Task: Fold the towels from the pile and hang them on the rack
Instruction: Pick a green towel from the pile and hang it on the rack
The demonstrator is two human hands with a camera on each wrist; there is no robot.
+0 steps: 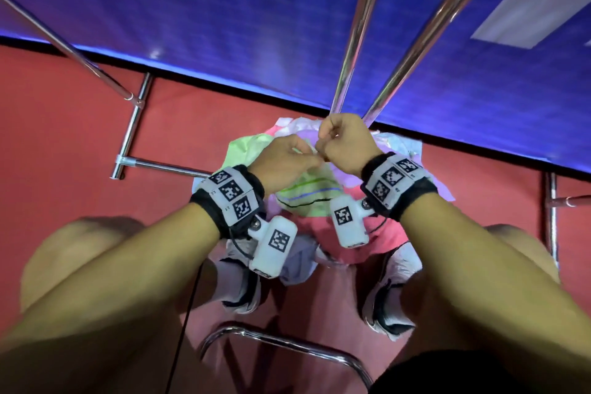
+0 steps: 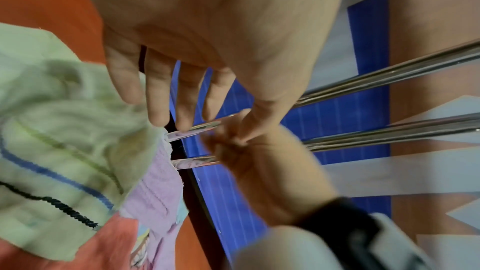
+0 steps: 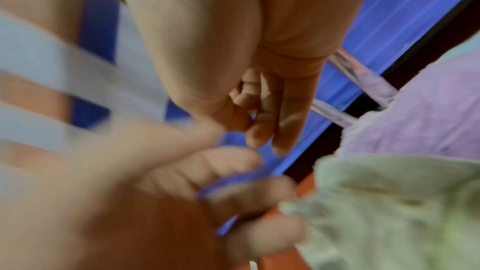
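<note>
My left hand (image 1: 285,159) and right hand (image 1: 346,144) meet just above the towel pile (image 1: 323,198) on the red floor (image 1: 64,125), in front of the rack's chrome bars (image 1: 355,32). Left fingers (image 2: 161,98) hang fairly straight over the pale green striped towel (image 2: 59,130), thumb touching my right hand; nothing clearly gripped. Right fingers (image 3: 283,122) are curled, but blur hides whether they pinch anything, so I can't tell; lilac (image 3: 426,114) and coral (image 1: 377,233) towels lie in the pile too.
</note>
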